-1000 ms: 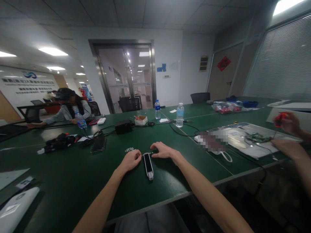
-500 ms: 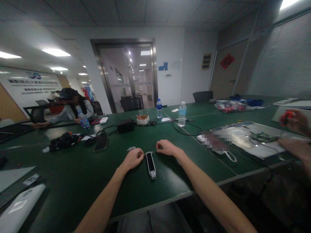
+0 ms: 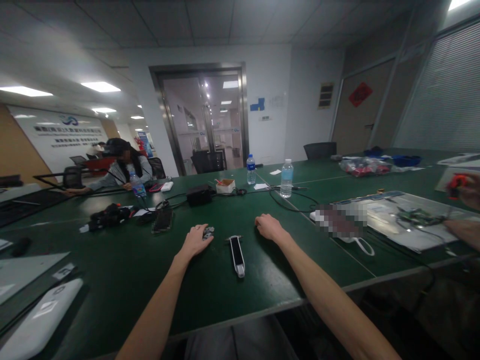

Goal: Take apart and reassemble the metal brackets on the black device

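Note:
My left hand [image 3: 196,241] rests on the green table [image 3: 210,305], thumb and fingers apart beside a small cluster of grey metal-looking parts [image 3: 208,232]. The fingertips reach those parts, which lie on the table; their exact kind is too small to tell. Between my hands lies a slim, elongated device [image 3: 237,256] with a white frame, a black top face and a short thin crosspiece at its far end. Neither hand touches it. To its right, my right hand [image 3: 270,227] lies with its fingers curled in, nothing visible in them.
Two water bottles [image 3: 286,179] stand beyond my hands, near a small box [image 3: 225,186] and a black adapter [image 3: 200,194] with cables. At right, a co-worker's hand [image 3: 465,189] holds something red above a panel with a circuit board [image 3: 416,216]. Another person [image 3: 122,165] sits at left.
My left hand has moved left from the device to the grey parts and its fingers have spread. My right hand has drawn away to the right. The view has shifted slightly left.

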`<state>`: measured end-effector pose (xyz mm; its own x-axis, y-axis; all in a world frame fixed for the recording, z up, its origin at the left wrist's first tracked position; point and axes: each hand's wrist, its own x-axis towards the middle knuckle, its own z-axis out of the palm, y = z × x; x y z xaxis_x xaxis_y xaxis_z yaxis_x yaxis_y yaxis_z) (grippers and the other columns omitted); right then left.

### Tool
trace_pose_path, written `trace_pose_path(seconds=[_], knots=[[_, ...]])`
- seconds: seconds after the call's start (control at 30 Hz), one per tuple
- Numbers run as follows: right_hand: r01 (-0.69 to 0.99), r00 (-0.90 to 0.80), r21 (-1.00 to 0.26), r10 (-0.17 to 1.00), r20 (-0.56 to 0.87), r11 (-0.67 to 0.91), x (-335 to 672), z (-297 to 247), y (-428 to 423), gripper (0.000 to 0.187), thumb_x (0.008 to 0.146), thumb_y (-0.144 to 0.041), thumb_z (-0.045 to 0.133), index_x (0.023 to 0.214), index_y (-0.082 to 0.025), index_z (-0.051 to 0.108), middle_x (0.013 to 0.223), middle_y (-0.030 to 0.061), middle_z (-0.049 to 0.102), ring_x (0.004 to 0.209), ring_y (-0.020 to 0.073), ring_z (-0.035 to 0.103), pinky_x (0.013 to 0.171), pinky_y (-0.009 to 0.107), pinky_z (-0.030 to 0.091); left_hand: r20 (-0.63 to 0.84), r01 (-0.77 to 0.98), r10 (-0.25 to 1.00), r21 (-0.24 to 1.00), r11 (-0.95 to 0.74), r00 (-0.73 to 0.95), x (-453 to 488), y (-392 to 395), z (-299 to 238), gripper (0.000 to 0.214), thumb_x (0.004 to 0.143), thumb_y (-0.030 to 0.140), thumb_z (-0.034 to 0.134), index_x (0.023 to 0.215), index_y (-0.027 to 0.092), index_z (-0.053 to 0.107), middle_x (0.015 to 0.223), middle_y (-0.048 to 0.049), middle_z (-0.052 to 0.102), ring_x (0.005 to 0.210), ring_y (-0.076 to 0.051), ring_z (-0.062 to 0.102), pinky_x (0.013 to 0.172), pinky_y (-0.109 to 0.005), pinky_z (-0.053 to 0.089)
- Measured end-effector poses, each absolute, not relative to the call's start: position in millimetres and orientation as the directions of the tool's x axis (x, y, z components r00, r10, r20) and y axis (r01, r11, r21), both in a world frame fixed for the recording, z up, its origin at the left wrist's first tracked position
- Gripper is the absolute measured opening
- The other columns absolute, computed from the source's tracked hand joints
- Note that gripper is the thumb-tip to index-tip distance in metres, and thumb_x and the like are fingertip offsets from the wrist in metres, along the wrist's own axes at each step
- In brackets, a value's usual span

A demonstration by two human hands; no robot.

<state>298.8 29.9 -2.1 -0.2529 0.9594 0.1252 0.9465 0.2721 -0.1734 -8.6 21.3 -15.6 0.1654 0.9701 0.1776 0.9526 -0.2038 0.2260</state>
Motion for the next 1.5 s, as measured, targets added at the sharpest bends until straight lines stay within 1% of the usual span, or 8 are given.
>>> trace_pose_path(seconds=[0.3, 0.47, 0.63, 0.87, 0.97, 1.03, 1.2, 1.5], knots=[[0.948, -0.257, -0.152, 0.954, 0.154, 0.28, 294.7, 0.7, 25.2, 0.025, 0.083, -0.016, 0.048, 0.1, -0.018, 0.066, 0.107, 0.0137, 0.063, 0.102, 0.0264, 0.055, 0.076, 0.032, 0.042, 0.171, 0.896, 0.96, 0.352, -0.269, 0.221, -20.4, 27.0, -15.7, 0.056, 0.076, 0.047, 0.062, 0.121, 0.015, 0.058, 0.121, -0.0129, 0.056, 0.108, -0.026, 0.055, 0.094, -0.035, 0.043], [0.946, -0.264, -0.143, 0.948, 0.181, 0.291, 290.7, 6.1, 20.7, 0.025, 0.084, -0.019, 0.048, 0.101, -0.017, 0.066, 0.108, 0.0138, 0.063, 0.103, 0.0266, 0.054, 0.077, 0.033, 0.042, 0.209, 0.91, 0.954, 0.312, -0.272, 0.214, -16.2, 23.9, -13.9, 0.042, 0.078, 0.046, 0.06, 0.108, 0.017, 0.065, 0.11, -0.0111, 0.059, 0.099, -0.025, 0.056, 0.087, -0.035, 0.044], [0.932, -0.291, -0.163, 0.937, 0.195, 0.324, 287.4, 8.1, 19.5, 0.024, 0.086, -0.021, 0.048, 0.102, -0.018, 0.066, 0.108, 0.0125, 0.062, 0.104, 0.0252, 0.052, 0.08, 0.032, 0.041, 0.234, 0.891, 0.928, 0.288, -0.352, 0.291, -11.3, 21.3, -11.5, 0.023, 0.078, 0.028, 0.057, 0.096, 0.017, 0.067, 0.089, -0.0057, 0.063, 0.081, -0.019, 0.057, 0.074, -0.029, 0.044], [0.907, -0.335, -0.187, 0.916, 0.221, 0.377, 283.1, 8.0, 18.4, 0.023, 0.087, -0.021, 0.049, 0.101, -0.018, 0.066, 0.105, 0.0105, 0.062, 0.102, 0.023, 0.052, 0.081, 0.03, 0.04, 0.268, 0.838, 0.88, 0.29, -0.463, 0.393, -5.5, 16.1, -5.2, 0.019, 0.078, 0.022, 0.055, 0.09, 0.019, 0.069, 0.075, -0.0017, 0.061, 0.067, -0.015, 0.054, 0.066, -0.026, 0.041], [0.893, -0.352, -0.203, 0.905, 0.238, 0.401, 281.5, 8.1, 17.7, 0.023, 0.088, -0.02, 0.048, 0.102, -0.017, 0.065, 0.106, 0.0105, 0.062, 0.102, 0.0221, 0.051, 0.083, 0.03, 0.04, 0.358, 0.792, 0.87, 0.39, -0.47, 0.339, -3.9, 14.5, -0.9, 0.022, 0.078, 0.027, 0.056, 0.092, 0.018, 0.07, 0.077, -0.0025, 0.063, 0.069, -0.015, 0.054, 0.067, -0.027, 0.043], [0.878, -0.359, -0.229, 0.895, 0.265, 0.42, 280.6, 8.3, 17.3, 0.023, 0.089, -0.019, 0.048, 0.105, -0.017, 0.064, 0.108, 0.0107, 0.061, 0.103, 0.0212, 0.051, 0.085, 0.03, 0.04, 0.401, 0.715, 0.888, 0.551, -0.431, 0.227, -1.8, 14.2, 2.9, 0.027, 0.078, 0.034, 0.058, 0.097, 0.017, 0.07, 0.083, -0.0039, 0.066, 0.073, -0.016, 0.057, 0.07, -0.028, 0.045], [0.748, -0.388, -0.365, 0.812, 0.435, 0.554, 275.4, 8.0, 15.3, 0.03, 0.089, -0.022, 0.051, 0.118, -0.018, 0.057, 0.11, 0.0086, 0.059, 0.104, 0.019, 0.051, 0.089, 0.032, 0.042, 0.23, 0.351, 0.968, 0.902, -0.25, 0.099, 7.7, 10.1, 14.9, 0.042, 0.075, 0.043, 0.064, 0.103, 0.012, 0.067, 0.1, -0.0085, 0.069, 0.089, -0.02, 0.063, 0.078, -0.03, 0.049], [0.441, -0.498, -0.528, 0.687, 0.529, 0.726, 250.6, 5.9, 3.0, 0.038, 0.085, -0.025, 0.059, 0.123, -0.021, 0.054, 0.108, 0.006, 0.06, 0.091, 0.015, 0.057, 0.081, 0.03, 0.047, 0.028, 0.104, 0.95, 0.992, -0.064, 0.311, 26.0, -6.2, 17.7, 0.028, 0.068, 0.031, 0.073, 0.089, 0.013, 0.069, 0.092, -0.0067, 0.069, 0.089, -0.019, 0.062, 0.082, -0.031, 0.049]])
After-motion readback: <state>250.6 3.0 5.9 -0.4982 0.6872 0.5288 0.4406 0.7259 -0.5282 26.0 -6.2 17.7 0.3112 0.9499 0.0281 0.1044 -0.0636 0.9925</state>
